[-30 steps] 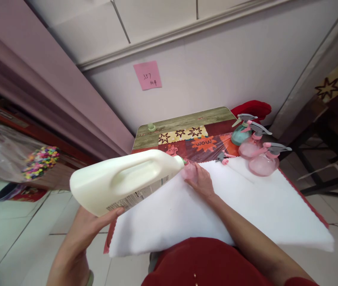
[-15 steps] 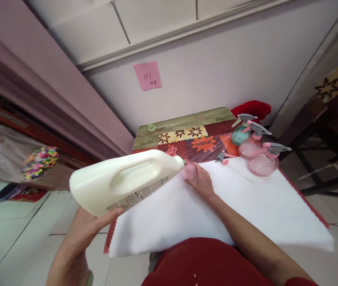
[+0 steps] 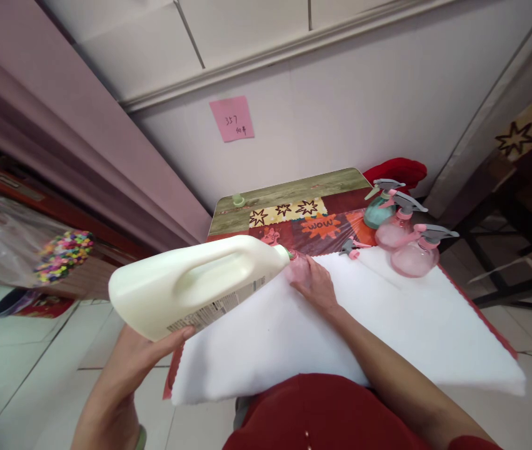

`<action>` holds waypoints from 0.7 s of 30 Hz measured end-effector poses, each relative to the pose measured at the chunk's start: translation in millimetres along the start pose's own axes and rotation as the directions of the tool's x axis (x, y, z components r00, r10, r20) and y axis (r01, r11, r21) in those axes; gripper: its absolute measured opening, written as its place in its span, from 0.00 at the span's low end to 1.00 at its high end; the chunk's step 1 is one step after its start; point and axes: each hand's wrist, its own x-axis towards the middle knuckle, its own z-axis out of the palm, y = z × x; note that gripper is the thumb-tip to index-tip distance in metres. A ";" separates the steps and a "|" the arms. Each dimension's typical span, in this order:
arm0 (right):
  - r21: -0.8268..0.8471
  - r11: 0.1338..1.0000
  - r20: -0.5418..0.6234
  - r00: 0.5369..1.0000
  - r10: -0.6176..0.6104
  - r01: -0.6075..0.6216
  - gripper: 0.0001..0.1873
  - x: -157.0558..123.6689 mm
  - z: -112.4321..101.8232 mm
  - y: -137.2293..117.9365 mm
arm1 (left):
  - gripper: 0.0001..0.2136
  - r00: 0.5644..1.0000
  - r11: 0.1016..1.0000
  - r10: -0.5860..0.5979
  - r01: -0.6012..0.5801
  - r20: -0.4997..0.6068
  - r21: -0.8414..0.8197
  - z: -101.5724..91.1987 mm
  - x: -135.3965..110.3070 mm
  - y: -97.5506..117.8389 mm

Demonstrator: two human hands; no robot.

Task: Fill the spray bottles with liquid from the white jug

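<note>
I have the left fingers (image 3: 182, 335) gripping the tilted white jug (image 3: 200, 278), its mouth at the pink bottle (image 3: 297, 270) the right fingers (image 3: 313, 267) clasp; spray bottles (image 3: 414, 259) stand farther right.

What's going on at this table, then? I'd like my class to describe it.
A person's left grip supports a large jug from below, tipped on its side, with its mouth up against the opening of a small pink bottle. The right grip holds that bottle. Whether liquid is flowing can't be seen. A loose spray head lies near the far edge of the white cloth; three spray bottles stand off to the right.
</note>
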 end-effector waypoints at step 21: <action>0.013 1.000 0.003 1.000 0.003 -0.003 0.48 0.1 -0.7 0.0 | 0.37 0.999 1.000 0.020 -0.021 -0.033 -0.007 2.2 0.3 5.3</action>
